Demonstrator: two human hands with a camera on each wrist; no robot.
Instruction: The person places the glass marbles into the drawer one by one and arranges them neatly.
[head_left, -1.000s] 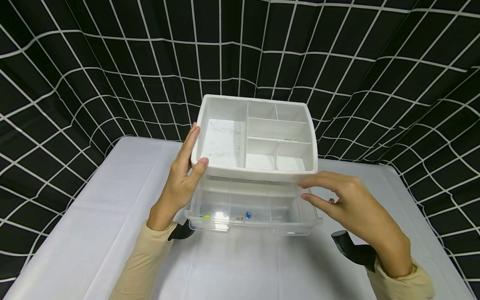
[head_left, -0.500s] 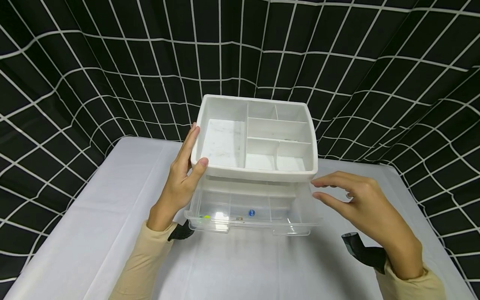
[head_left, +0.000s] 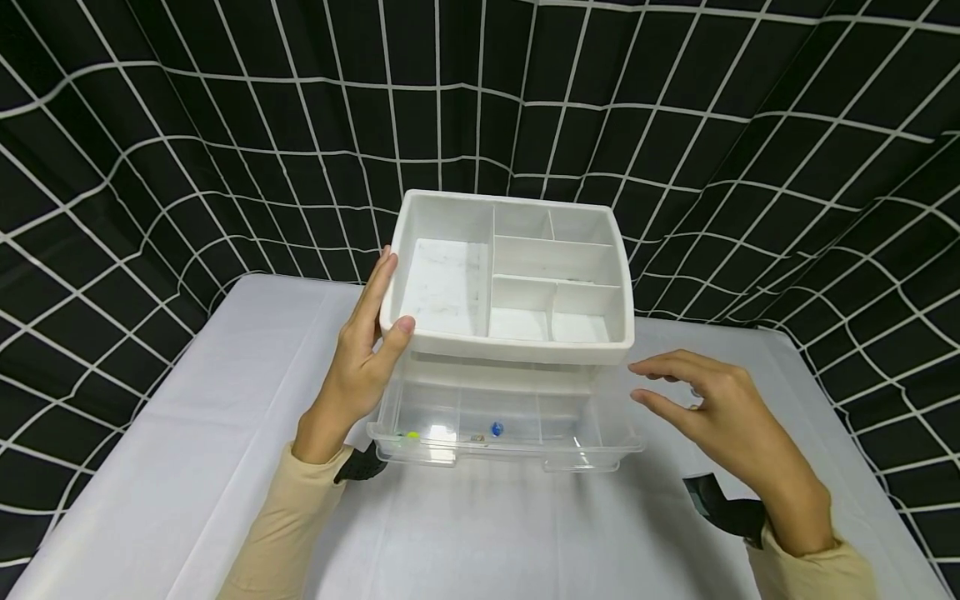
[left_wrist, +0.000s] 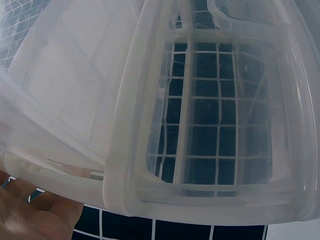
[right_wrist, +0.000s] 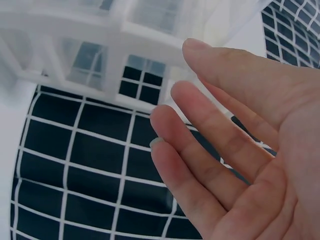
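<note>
A white plastic drawer organizer (head_left: 517, 351) with a divided top tray stands on the table, its clear drawer (head_left: 498, 400) pulled out toward me. Inside the drawer lie a blue marble (head_left: 497, 429), a yellow-green piece (head_left: 413, 435) and a small brownish piece (head_left: 477, 438). My left hand (head_left: 357, 364) rests along the organizer's left side, fingers straight, its thumb on the front left corner of the rim. Just off the right side, my right hand (head_left: 708, 398) hovers with nothing in it; its fingers are loosely bent, thumb apart, also in the right wrist view.
A white cloth (head_left: 480, 533) covers the table. Black curtain (head_left: 457, 125) with a white grid surrounds the back and sides. The top tray's compartments (head_left: 446, 283) show bare white floors with faint marks.
My right hand has drawn away to the right from the drawer's right side. The blue marble rolled slightly right and then back left. My left hand has stayed put.
</note>
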